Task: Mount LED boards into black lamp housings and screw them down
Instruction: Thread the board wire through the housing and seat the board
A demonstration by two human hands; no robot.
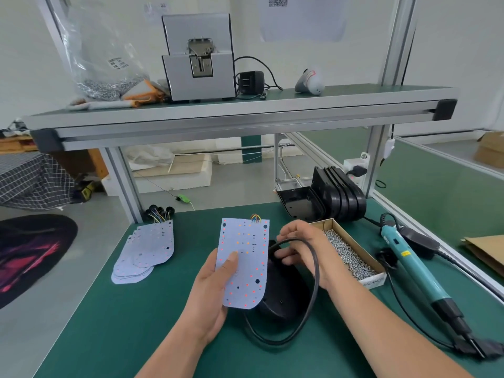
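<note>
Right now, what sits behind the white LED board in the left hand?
A black lamp housing on the green mat; the white LED board hides its left part.

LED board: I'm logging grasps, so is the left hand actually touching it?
Touching. The head view shows the left hand holding the LED board, its thumb pressed on the board's face.
</note>
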